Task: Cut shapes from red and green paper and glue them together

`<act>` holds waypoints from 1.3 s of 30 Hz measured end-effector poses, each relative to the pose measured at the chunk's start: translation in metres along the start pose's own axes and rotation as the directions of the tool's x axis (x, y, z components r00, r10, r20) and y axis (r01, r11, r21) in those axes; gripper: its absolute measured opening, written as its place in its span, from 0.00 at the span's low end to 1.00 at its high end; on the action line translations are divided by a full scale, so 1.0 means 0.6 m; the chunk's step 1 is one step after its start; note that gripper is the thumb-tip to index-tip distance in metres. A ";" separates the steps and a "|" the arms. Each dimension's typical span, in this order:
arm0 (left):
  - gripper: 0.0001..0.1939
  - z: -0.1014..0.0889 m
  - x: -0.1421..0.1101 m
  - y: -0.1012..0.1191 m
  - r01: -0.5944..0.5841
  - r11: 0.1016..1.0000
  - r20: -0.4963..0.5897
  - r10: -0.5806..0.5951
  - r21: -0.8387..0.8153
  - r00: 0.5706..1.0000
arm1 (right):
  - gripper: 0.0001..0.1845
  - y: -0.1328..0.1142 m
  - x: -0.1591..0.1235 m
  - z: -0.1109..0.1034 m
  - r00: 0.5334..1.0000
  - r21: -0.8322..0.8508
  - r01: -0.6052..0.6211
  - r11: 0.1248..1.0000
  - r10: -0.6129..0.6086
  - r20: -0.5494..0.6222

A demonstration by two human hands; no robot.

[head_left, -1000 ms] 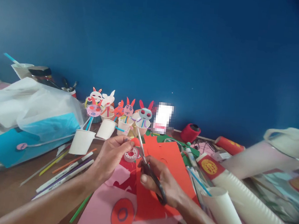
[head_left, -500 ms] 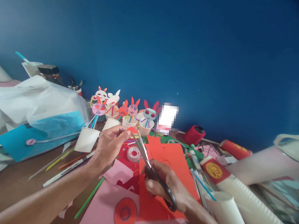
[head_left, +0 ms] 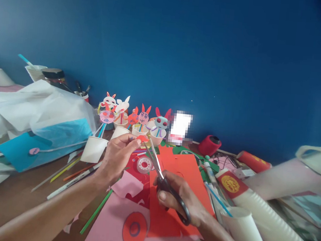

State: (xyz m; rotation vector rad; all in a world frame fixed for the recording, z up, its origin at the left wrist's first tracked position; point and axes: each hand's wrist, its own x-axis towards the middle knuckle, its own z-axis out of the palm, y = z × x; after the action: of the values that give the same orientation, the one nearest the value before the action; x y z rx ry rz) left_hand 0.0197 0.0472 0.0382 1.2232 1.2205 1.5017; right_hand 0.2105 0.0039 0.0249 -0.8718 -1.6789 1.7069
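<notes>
Between the thumb and fingers of my left hand [head_left: 120, 150] is a small red paper piece [head_left: 143, 138]. My right hand [head_left: 177, 198] grips black-handled scissors [head_left: 157, 165], their blades slightly apart and the tips close to the red piece. Beneath my right hand lies a red paper sheet [head_left: 183, 175], partly over a pink sheet [head_left: 107, 225]. A red paper disc [head_left: 134, 230] with a drawn ring rests on the pink sheet. A white tape roll [head_left: 145, 165] sits between my hands.
Rabbit-faced paper figures [head_left: 143, 117] stand in paper cups along the wall. On the left are a plastic bag [head_left: 37, 101], a blue sheet [head_left: 18, 152] and pens [head_left: 69, 182]. To the right are stacked paper cups [head_left: 275, 222], a jug [head_left: 286, 174] and a red thread spool [head_left: 209, 145].
The scissor blades have opened a little wider and shifted slightly beside the red paper piece. Both hands stay in nearly the same place; the view has shifted very slightly.
</notes>
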 end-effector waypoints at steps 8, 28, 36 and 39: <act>0.07 0.001 -0.001 0.004 0.039 0.998 0.047 -0.041 0.045 0.998 | 0.16 -0.001 0.002 0.001 1.000 -0.019 -0.012 1.000 0.012 -0.021; 0.07 0.031 -0.043 -0.020 0.275 0.959 0.310 -0.242 -0.069 0.919 | 0.19 0.025 0.009 0.005 0.987 -0.065 0.021 0.998 -0.031 -0.157; 0.06 0.031 -0.041 -0.017 0.306 0.947 0.331 -0.259 -0.097 0.907 | 0.20 0.020 0.008 0.006 0.987 -0.112 0.038 0.993 -0.055 -0.151; 0.06 0.030 -0.041 -0.018 0.317 0.943 0.333 -0.268 -0.103 0.904 | 0.20 0.019 0.007 0.007 0.986 -0.143 0.037 0.989 -0.059 -0.156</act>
State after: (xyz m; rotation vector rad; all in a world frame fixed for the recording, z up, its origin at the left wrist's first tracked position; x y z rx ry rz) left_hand 0.0423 0.0286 0.0244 1.0708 1.0016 1.1071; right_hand 0.2049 0.0045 0.0135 -0.9969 -1.7113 1.4602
